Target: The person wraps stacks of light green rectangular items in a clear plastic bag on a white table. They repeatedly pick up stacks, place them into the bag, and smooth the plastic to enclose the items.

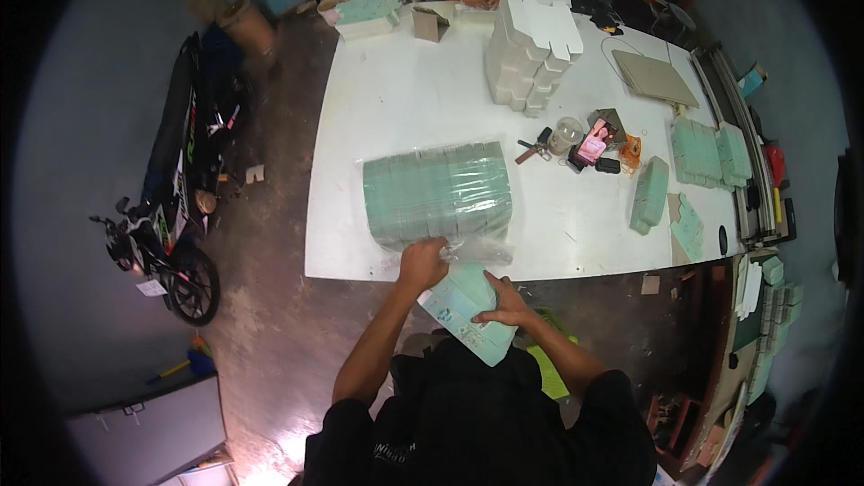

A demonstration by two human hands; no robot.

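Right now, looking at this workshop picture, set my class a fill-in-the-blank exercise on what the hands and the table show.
1. The right hand rests on a flat pale ____ carton blank.
2. The left hand grips the near edge of a bundle of blanks wrapped in clear ____.
3. The bundle lies on a ____ table.
4. A ____ stands parked on the floor left of the table.

Missing words: green; plastic; white; motorcycle
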